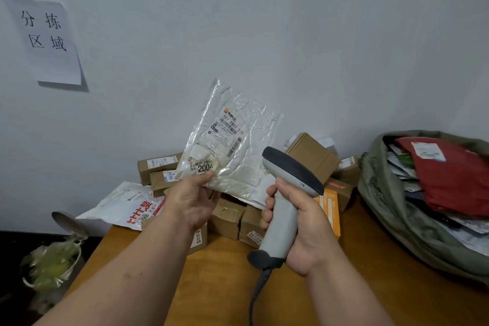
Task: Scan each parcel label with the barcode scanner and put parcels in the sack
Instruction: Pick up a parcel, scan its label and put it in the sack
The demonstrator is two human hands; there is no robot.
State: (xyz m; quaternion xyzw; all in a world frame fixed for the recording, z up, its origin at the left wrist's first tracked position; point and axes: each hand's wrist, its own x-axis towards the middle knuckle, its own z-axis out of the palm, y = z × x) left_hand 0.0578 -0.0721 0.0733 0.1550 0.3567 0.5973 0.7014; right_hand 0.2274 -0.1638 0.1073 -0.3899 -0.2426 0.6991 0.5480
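Fingers (203, 176) on crinkled clear parcel (230, 145)

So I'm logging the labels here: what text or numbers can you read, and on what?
"分拣区域": paper sign on the wall.
"507 P802 T70": label on the clear parcel.
"2004": sticker by the left hand.
"2005": white mailer.
Carton labels and sack labels: too small or blurred.

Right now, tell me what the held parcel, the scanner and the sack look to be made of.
Held parcel: thin, glossy, translucent plastic film, crinkled and catching light, pinched by the left hand.
Scanner: smooth light grey hard plastic, apparently with darker matte trim, gripped by the right hand.
Sack: dull olive cloth, probably woven, slumped in soft folds.
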